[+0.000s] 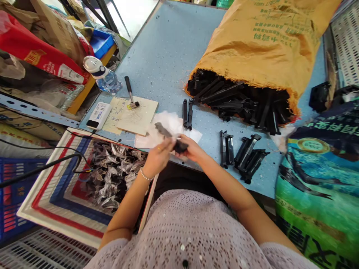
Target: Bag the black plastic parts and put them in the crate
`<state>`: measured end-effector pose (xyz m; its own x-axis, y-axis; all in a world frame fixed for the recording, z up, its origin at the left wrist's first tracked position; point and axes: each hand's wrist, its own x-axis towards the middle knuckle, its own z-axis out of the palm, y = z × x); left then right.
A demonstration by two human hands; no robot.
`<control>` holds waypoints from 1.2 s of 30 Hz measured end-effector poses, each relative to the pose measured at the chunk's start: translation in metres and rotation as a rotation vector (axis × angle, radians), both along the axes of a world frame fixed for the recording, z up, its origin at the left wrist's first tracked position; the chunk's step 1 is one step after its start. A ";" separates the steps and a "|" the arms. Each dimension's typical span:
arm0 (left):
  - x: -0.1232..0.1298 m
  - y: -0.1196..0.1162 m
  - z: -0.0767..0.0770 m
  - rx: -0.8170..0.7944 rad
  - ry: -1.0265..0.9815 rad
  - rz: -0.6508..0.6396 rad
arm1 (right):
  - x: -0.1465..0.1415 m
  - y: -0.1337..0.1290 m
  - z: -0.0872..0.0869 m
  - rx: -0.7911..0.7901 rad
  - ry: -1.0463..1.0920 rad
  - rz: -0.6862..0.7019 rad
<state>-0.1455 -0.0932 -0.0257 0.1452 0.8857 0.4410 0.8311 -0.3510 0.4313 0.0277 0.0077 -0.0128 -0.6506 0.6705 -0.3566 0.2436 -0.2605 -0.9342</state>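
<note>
Both hands are close together over white plastic film (146,140) at the table's near edge. My left hand (160,156), with a beaded bracelet, has its fingers pressed together beside a blurred dark part (162,130); what they pinch is smeared. My right hand (193,148) is closed round a black plastic part (180,146). A pair of black parts (187,114) lies just beyond the film. More black parts (249,155) rest to the right. An orange woven sack (260,48) lies with its mouth open, full of black parts (235,98).
A hammer (129,89) rests on a board (143,116), near a white device (98,115) and a water bottle (105,76). At lower left, a basket (42,209) holds many wrapped parts (114,173). A green and blue sack (322,179) stands at the right.
</note>
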 end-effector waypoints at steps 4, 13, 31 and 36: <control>0.023 -0.011 0.001 -0.035 -0.096 -0.125 | -0.007 -0.016 -0.021 -0.263 0.154 -0.248; -0.047 -0.099 0.087 -0.348 -0.224 0.247 | 0.086 -0.028 0.053 0.260 -0.069 0.264; -0.060 -0.009 -0.012 -0.142 -0.318 0.745 | 0.160 0.006 0.008 0.282 -0.417 -0.217; 0.030 0.077 -0.020 -0.378 -0.214 0.383 | 0.095 0.012 0.003 -0.109 0.043 -0.302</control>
<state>-0.1156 -0.0158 -0.0458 -0.2745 0.9591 0.0683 0.7492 0.1688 0.6405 0.1230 0.0195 -0.0096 -0.4438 0.7951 -0.4133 0.1011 -0.4139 -0.9047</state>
